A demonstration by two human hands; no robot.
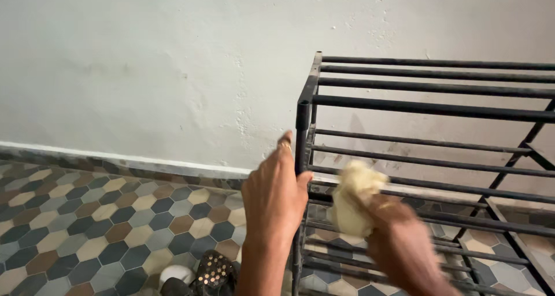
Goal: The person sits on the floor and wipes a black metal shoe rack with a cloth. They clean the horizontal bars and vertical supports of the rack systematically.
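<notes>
Left hand [274,195]: wrapped around the front corner post of a black metal shoe rack [428,102]. Right hand [399,241]: blurred, closed on a pale yellow cloth [352,200], held just right of the post against a middle rail. Below the left hand: studded black sandal [211,273] on hexagon-tiled floor [87,226].

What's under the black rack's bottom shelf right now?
Through the bars of the black metal rack, only hexagon-tiled floor shows. The right hand with its pale cloth and the left hand cover the near corner.
</notes>
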